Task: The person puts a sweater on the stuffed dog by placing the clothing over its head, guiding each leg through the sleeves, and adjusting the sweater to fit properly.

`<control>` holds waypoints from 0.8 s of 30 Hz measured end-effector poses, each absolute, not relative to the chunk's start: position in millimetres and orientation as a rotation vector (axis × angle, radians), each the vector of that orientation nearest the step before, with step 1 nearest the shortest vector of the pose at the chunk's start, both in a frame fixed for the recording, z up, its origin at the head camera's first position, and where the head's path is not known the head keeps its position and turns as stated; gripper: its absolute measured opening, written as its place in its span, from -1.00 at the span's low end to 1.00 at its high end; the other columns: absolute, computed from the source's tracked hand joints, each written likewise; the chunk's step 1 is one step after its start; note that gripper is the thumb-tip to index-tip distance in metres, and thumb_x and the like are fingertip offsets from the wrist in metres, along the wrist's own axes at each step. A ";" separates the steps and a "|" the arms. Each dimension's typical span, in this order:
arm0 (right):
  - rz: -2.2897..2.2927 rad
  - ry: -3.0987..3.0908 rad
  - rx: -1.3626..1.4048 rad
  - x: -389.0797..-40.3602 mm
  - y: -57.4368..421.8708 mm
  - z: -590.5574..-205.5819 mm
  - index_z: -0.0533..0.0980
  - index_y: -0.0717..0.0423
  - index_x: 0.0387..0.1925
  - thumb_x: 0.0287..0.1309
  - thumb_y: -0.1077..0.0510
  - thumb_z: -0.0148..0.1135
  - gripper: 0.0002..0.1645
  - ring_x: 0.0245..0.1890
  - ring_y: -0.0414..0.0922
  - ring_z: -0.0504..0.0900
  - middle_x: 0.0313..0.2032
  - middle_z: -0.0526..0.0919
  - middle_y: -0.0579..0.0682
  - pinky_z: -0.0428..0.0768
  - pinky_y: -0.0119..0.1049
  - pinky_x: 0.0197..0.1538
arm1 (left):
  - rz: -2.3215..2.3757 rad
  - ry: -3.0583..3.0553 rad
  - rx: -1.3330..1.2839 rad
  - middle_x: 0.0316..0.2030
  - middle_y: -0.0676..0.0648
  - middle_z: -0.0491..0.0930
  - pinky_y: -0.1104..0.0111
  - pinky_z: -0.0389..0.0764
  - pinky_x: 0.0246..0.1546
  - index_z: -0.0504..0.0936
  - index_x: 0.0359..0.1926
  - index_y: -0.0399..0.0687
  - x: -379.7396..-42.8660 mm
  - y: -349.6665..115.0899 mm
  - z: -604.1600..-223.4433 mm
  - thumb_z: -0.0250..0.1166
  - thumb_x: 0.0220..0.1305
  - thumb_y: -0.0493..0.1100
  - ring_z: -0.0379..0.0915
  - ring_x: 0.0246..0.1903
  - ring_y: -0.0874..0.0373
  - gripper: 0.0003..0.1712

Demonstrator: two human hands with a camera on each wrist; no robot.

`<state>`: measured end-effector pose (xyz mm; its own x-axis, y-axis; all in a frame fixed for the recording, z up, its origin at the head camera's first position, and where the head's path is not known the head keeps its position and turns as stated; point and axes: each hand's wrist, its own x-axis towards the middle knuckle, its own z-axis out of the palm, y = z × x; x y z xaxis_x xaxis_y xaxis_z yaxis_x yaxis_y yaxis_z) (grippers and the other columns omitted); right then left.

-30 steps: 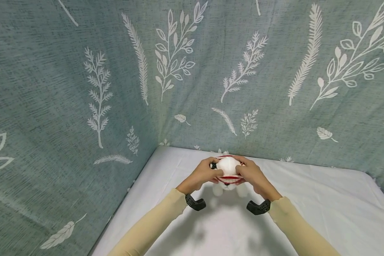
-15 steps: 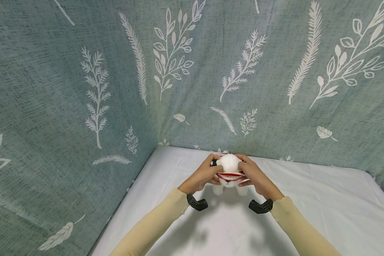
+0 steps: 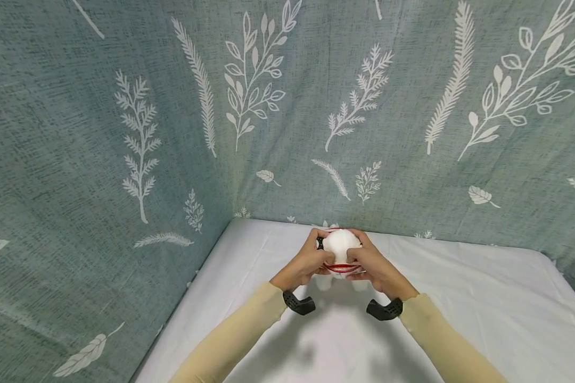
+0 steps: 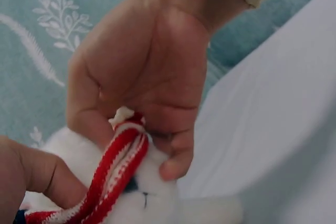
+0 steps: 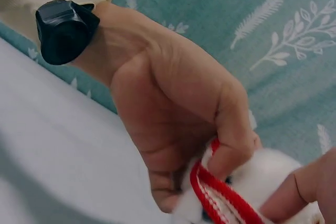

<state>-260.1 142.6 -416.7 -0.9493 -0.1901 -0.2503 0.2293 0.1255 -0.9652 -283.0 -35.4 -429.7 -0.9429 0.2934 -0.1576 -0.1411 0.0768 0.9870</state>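
Note:
A white plush toy dog [image 3: 339, 240] sits facing the person on a white sheet, its paws [image 3: 359, 284] showing below the hands. A red-and-white knitted band [image 4: 116, 169] runs across its face, just above the stitched mouth [image 4: 146, 198]. My left hand [image 3: 307, 261] grips the band at one side of the head, thumb over its edge and fingers beneath. On the other side my right hand [image 3: 377, 266] pinches the same band [image 5: 223, 198] between thumb and fingers. The band partly covers the dark nose in the left wrist view.
The white sheet [image 3: 460, 298] spreads over the flat surface in front and to the right. Grey-green curtains [image 3: 287, 133] with white leaf prints stand close behind the toy and along the left. Each wrist bears a black camera mount [image 3: 385, 309].
My right hand has shifted slightly left, its thumb now nearer the middle of the toy's head. Both hands keep hold of the band, and the head view has turned slightly right.

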 end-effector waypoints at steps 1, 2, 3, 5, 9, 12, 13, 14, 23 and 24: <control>-1.912 2.099 0.049 -259.5 141.1 -417.0 -0.02 -0.08 0.59 0.04 0.34 -0.01 0.04 -0.01 0.20 0.52 0.33 0.18 0.35 0.70 -0.12 -0.30 | 1.955 2.040 0.152 0.11 -0.27 0.36 0.27 0.59 -0.47 0.29 0.18 -0.04 -283.1 -33.6 -430.9 0.17 -0.13 -0.51 0.55 -0.31 -0.04 -0.24; -1.931 2.099 0.060 -259.1 139.7 -417.3 0.00 -0.07 0.59 0.01 0.37 -0.02 0.05 0.00 0.20 0.49 0.35 0.17 0.34 0.70 -0.12 -0.30 | 1.976 2.031 0.152 0.11 -0.28 0.35 0.28 0.57 -0.47 0.29 0.17 -0.05 -283.3 -32.0 -432.3 0.16 -0.15 -0.52 0.52 -0.31 -0.04 -0.23; -1.945 2.102 0.068 -258.5 138.6 -417.5 0.01 -0.07 0.58 -0.02 0.39 -0.04 0.06 0.01 0.21 0.48 0.36 0.16 0.33 0.68 -0.13 -0.30 | 2.000 2.021 0.150 0.13 -0.27 0.34 0.27 0.55 -0.46 0.29 0.17 -0.06 -283.0 -30.5 -433.0 0.14 -0.17 -0.53 0.50 -0.31 -0.03 -0.23; -1.973 2.106 0.083 -257.2 136.4 -417.4 0.04 -0.05 0.57 -0.07 0.44 -0.07 0.08 0.03 0.22 0.44 0.39 0.14 0.32 0.66 -0.13 -0.30 | 2.040 2.008 0.139 0.16 -0.26 0.32 0.28 0.51 -0.46 0.30 0.17 -0.06 -282.5 -27.4 -434.6 0.10 -0.18 -0.54 0.46 -0.32 -0.02 -0.23; -2.014 2.114 0.109 -255.6 131.2 -417.2 0.10 -0.08 0.56 -0.14 0.49 -0.11 0.11 0.04 0.22 0.40 0.40 0.15 0.28 0.61 -0.13 -0.30 | 2.102 1.998 0.106 0.22 -0.22 0.27 0.30 0.42 -0.46 0.30 0.17 -0.06 -280.5 -23.4 -436.4 0.03 -0.16 -0.52 0.40 -0.36 0.00 -0.25; -2.028 2.126 0.125 -255.3 129.2 -417.6 0.11 -0.10 0.56 -0.10 0.49 -0.12 0.09 0.04 0.20 0.41 0.40 0.18 0.26 0.60 -0.13 -0.28 | 2.126 1.989 0.090 0.19 -0.22 0.30 0.33 0.41 -0.49 0.31 0.18 -0.05 -279.4 -22.2 -436.8 0.01 -0.12 -0.51 0.38 -0.41 0.04 -0.27; -2.027 2.138 0.130 -255.4 129.1 -418.0 0.09 -0.10 0.57 -0.07 0.47 -0.13 0.08 0.03 0.19 0.43 0.40 0.19 0.27 0.60 -0.13 -0.27 | 2.119 1.985 0.086 0.16 -0.23 0.33 0.34 0.42 -0.50 0.31 0.20 -0.03 -279.2 -22.7 -436.6 0.02 -0.08 -0.50 0.39 -0.43 0.05 -0.28; -2.028 2.143 0.141 -255.8 129.5 -418.3 0.09 -0.11 0.57 -0.04 0.45 -0.12 0.06 0.02 0.17 0.45 0.39 0.21 0.26 0.60 -0.14 -0.27 | 2.105 1.979 0.087 0.13 -0.24 0.36 0.34 0.46 -0.50 0.30 0.23 0.00 -279.3 -23.4 -436.5 0.04 -0.03 -0.48 0.40 -0.45 0.06 -0.28; -1.873 2.198 0.063 -259.9 138.8 -417.8 -0.02 -0.03 0.59 0.15 0.26 -0.08 -0.06 0.06 0.21 0.51 0.39 0.22 0.29 0.68 -0.04 -0.18 | 1.927 2.023 0.203 0.09 -0.29 0.41 0.12 0.73 -0.32 0.23 0.31 -0.07 -283.5 -37.4 -434.5 0.25 0.18 -0.40 0.65 -0.42 -0.03 -0.30; -1.865 2.197 0.049 -260.6 139.6 -417.9 -0.01 0.00 0.58 0.16 0.26 -0.07 -0.07 0.06 0.22 0.52 0.37 0.24 0.30 0.68 -0.03 -0.18 | 1.927 2.018 0.209 0.09 -0.30 0.43 0.12 0.74 -0.32 0.24 0.31 -0.08 -284.2 -38.9 -434.7 0.27 0.17 -0.40 0.66 -0.41 -0.04 -0.30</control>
<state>-260.6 139.6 -417.9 -0.9661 -0.1401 -0.2168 0.1912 0.1759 -0.9657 -284.2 -38.9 -434.7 -0.9309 0.3362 -0.1429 -0.1272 0.0684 0.9895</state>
